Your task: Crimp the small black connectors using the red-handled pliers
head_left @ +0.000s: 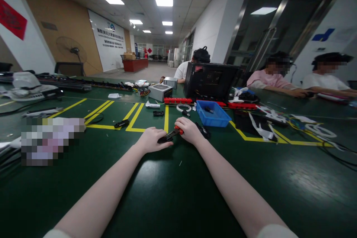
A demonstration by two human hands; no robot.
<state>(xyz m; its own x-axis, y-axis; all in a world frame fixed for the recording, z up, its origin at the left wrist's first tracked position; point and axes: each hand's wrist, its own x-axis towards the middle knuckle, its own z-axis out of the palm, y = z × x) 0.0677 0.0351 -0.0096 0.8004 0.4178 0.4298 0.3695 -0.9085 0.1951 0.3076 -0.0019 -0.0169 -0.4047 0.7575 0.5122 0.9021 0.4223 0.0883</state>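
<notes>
Both of my hands meet above the green table (173,193), near the middle of the view. My left hand (152,139) is closed on a small black part (165,138); its exact shape is partly hidden by the fingers. Closed round the red-orange handles of pliers (179,130) is my right hand (188,129). The jaws of the pliers point left and touch or overlap the black part. A dark object (204,131) lies just beyond my right wrist.
Beyond my hands are a blue tray (213,119), small black parts (158,113), a power supply box (160,92), red strips (177,100) and a large black case (212,80). Cables lie at the right. Several people sit across the table.
</notes>
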